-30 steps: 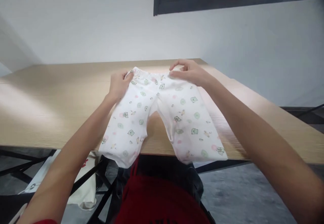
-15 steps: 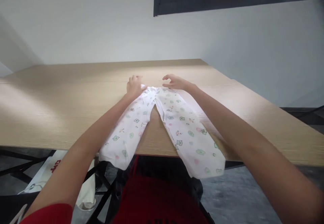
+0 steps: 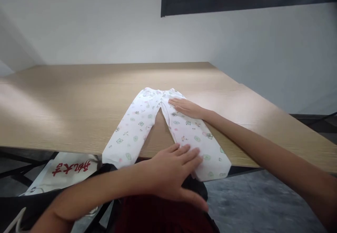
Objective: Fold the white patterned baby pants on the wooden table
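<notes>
A pair of small white pants (image 3: 143, 117) printed with green and pink animal figures lies spread on the table, waistband away from me. Both leg ends hang a little past the near edge. My right hand (image 3: 185, 107) rests flat on the upper part of the right leg, fingers stretched out. Over the lower right leg, by the table edge, is my left hand (image 3: 175, 171), its fingers extended and thumb spread. Whether the left palm touches the cloth I cannot tell. Neither hand grips anything.
The light wooden table (image 3: 79, 106) reaches back to a grey wall (image 3: 105, 22). A dark-framed window (image 3: 168, 1) is at the upper right. Below the table on the left is a white bag (image 3: 71, 170) with red characters, among black metal bars.
My left hand has left the waistband and come down toward me, over the lower right leg. My right hand has moved from the waistband onto the upper right leg and flattened.
</notes>
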`<act>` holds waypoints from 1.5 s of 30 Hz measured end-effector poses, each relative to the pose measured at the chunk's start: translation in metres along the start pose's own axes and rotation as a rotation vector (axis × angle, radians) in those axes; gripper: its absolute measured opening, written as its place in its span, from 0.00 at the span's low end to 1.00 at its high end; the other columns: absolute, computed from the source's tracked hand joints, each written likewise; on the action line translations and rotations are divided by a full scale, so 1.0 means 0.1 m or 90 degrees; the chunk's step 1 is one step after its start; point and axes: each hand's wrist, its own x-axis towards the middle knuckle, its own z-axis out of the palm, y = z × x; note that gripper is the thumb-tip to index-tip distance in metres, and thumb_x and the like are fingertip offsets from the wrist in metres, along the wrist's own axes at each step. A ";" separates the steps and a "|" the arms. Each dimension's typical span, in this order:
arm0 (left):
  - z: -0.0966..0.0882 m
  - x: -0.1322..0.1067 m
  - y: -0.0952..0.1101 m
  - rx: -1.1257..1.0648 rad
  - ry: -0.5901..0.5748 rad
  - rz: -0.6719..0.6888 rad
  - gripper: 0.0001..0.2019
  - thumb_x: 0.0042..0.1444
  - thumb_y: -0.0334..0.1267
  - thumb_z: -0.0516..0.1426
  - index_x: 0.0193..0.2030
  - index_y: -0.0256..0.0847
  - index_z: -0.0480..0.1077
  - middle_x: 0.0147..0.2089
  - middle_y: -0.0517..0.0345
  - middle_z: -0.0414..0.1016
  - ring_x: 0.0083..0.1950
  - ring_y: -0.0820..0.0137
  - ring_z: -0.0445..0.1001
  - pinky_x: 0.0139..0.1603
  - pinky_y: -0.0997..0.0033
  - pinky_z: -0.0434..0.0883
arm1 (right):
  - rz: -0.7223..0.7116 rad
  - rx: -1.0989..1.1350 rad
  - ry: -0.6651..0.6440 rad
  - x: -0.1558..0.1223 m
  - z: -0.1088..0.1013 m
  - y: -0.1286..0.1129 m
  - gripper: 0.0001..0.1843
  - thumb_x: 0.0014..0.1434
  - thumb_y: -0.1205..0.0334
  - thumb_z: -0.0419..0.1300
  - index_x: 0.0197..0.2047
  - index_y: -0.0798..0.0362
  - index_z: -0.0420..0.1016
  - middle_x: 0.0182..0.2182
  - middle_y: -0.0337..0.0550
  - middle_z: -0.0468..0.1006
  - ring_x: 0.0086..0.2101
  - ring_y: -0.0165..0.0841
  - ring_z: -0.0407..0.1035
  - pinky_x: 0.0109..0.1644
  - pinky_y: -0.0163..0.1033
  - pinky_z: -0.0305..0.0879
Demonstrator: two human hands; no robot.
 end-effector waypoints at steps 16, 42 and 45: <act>-0.13 -0.81 -0.16 0.037 0.185 -0.438 0.16 0.65 0.39 0.40 0.48 0.43 0.67 0.50 0.56 0.71 0.50 0.65 0.69 0.50 0.65 0.66 | -0.182 -0.002 -0.043 1.05 0.33 -0.74 0.23 0.65 0.63 0.40 0.61 0.50 0.60 0.61 0.41 0.57 0.60 0.39 0.48 0.63 0.55 0.39; 0.48 0.92 0.29 0.126 0.219 -0.050 0.09 0.52 0.42 0.51 0.32 0.40 0.66 0.27 0.55 0.70 0.26 0.68 0.68 0.24 0.68 0.61 | 0.459 0.491 0.168 0.55 -0.53 -0.13 0.20 0.47 0.73 0.58 0.45 0.51 0.68 0.24 0.38 0.69 0.27 0.33 0.68 0.31 0.36 0.67; 0.43 0.83 0.30 0.062 0.362 -0.087 0.08 0.49 0.42 0.50 0.26 0.40 0.63 0.22 0.58 0.67 0.23 0.70 0.65 0.22 0.69 0.60 | 0.397 0.561 0.179 0.52 -0.53 -0.12 0.06 0.51 0.71 0.57 0.32 0.51 0.70 0.28 0.40 0.71 0.30 0.32 0.68 0.34 0.35 0.69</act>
